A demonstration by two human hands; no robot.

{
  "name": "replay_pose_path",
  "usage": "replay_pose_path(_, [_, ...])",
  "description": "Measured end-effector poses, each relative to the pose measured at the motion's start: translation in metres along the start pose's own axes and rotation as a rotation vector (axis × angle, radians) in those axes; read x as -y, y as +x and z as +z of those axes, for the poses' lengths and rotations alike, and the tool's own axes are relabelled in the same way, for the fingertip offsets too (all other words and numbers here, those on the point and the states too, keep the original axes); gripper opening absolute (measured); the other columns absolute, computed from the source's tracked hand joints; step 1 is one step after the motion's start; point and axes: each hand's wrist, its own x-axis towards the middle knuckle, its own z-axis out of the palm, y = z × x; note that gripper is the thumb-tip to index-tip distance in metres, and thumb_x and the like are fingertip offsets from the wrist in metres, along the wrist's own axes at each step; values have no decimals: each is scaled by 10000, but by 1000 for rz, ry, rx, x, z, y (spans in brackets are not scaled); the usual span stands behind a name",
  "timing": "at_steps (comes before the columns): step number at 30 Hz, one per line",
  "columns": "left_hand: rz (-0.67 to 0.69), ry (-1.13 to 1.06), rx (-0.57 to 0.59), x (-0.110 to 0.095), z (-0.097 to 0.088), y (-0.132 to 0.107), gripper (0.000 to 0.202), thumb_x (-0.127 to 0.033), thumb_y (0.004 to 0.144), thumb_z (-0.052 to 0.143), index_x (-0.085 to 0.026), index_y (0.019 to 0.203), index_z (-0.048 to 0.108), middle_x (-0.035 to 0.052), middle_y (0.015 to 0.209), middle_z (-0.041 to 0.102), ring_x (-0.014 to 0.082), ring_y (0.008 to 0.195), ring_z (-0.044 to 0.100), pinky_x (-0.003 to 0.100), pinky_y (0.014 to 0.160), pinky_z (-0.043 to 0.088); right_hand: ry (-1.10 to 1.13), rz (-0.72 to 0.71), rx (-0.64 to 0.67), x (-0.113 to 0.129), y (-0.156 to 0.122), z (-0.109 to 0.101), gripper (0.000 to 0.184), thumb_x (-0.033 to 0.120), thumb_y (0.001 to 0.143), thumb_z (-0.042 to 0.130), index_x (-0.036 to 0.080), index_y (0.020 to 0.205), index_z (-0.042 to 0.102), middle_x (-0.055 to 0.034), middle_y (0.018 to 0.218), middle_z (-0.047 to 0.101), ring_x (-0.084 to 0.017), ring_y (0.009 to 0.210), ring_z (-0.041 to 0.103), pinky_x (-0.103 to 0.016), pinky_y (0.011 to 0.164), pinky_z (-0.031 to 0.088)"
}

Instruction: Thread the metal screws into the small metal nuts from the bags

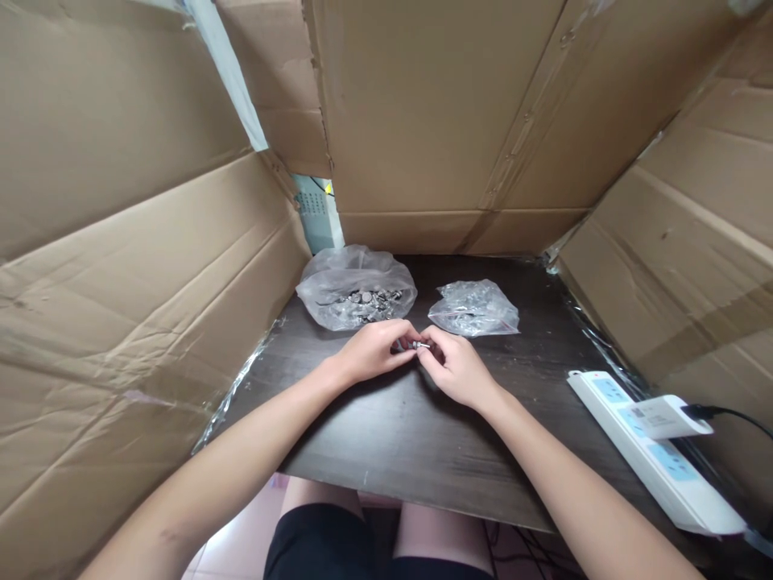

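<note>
My left hand [380,350] and my right hand [454,362] meet above the middle of the dark tabletop. Between their fingertips is a small silvery metal bolt-like part [421,345], with a thin shank pointing right. Both hands are closed in a pinch on it; fingers hide some of the part, so its exact kind is unclear. Just beyond my left hand lies an open clear plastic bag [323,294] with many small metal pieces [371,302] inside. Behind my right hand rests a smaller clear plastic bag [474,310], its contents hard to make out.
Cardboard walls [440,105] enclose the table [362,435] at the back and both sides. On the right lies a white power strip [658,459] with a white plug-in adapter [670,416] and a black cable [740,415]. The table's front edge is above my lap.
</note>
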Motion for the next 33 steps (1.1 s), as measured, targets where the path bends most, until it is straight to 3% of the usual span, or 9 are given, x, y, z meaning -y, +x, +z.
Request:
replay_pose_path(10, [24,-11,-8,0,1,0,126,-244,926,669,-158,1017,656,41,931,712,140,781,665,243,712,518,4,1,-7,1,1,-1,110,276,915,526,202,909,607,-8,752,633,-149,629,546,-268,620,373])
replay_pose_path(17, [23,12,-14,0,1,0,126,-261,934,659,-161,1010,655,39,903,703,148,780,665,253,713,518,-49,31,15,2,2,-2,245,342,986,455,209,837,596,-19,750,644,-168,670,567,-276,650,372])
replay_pose_path(24, [21,1,-14,-1,0,0,137,-284,939,658,-168,1012,652,39,922,709,142,777,667,253,724,532,10,43,-6,3,1,-2,111,298,941,509,213,927,578,-17,784,668,-166,654,574,-276,642,384])
replay_pose_path(31, [33,14,-16,1,0,0,105,-246,922,669,-159,978,647,30,871,695,143,758,658,246,696,515,-69,38,16,1,2,-2,335,362,1018,400,206,747,518,-17,715,607,-164,653,544,-281,637,344])
replay_pose_path(33, [30,21,-17,0,0,0,106,-251,925,665,-162,980,648,32,877,697,146,767,660,250,705,519,-63,46,-1,1,1,-2,312,369,1016,418,209,788,558,-19,738,633,-168,671,563,-280,646,358])
